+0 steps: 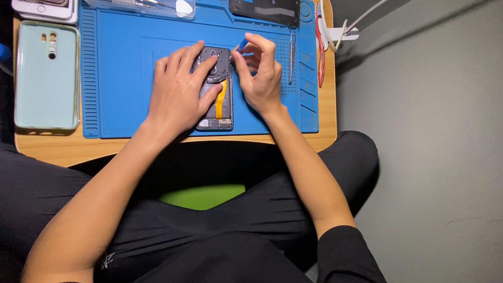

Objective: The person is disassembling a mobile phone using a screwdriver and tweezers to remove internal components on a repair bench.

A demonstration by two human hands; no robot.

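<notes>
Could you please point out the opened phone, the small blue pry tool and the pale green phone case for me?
opened phone [223, 105]: head view, on its lower half beside the orange flex cable.
blue pry tool [243, 42]: head view, on the blue tip above the right hand's fingers.
pale green phone case [47, 87]: head view, on its plain back.

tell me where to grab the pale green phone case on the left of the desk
Take the pale green phone case by its two long side edges, coming straight down from above. It lies flat on the wooden desk, apart from the blue mat. Both long edges are free, and it is narrow enough across to pinch.
</notes>
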